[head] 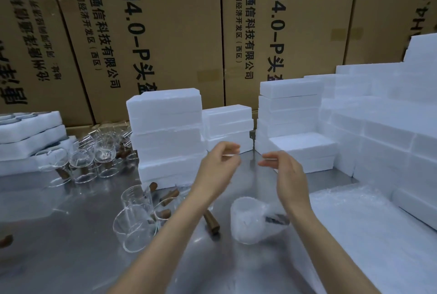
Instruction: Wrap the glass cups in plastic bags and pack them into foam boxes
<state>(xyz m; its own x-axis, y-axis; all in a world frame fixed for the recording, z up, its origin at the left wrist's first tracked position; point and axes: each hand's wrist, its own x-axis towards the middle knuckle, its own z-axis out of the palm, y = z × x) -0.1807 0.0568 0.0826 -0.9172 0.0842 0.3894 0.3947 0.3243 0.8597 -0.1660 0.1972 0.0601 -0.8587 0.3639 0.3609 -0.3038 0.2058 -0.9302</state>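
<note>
plastic-wrapped cup (250, 220): lies on steel table (71, 234), wrapping done.
my grips: left hand (218, 166) and right hand (287, 173) above it, loose, holding nothing.
next: pack it into foam box (305, 152) beyond.

Two bare forearms and hands, seen from above

The left hand (216, 168) and right hand (287, 173) are uncovered, with no gloves, rings, watch or bracelet visible on the fingers or wrists. Both forearms are bare from the wrist to the bottom edge of the frame, with no sleeve or cuff showing. The fingertips are motion-blurred, so the nails cannot be made out.
</note>
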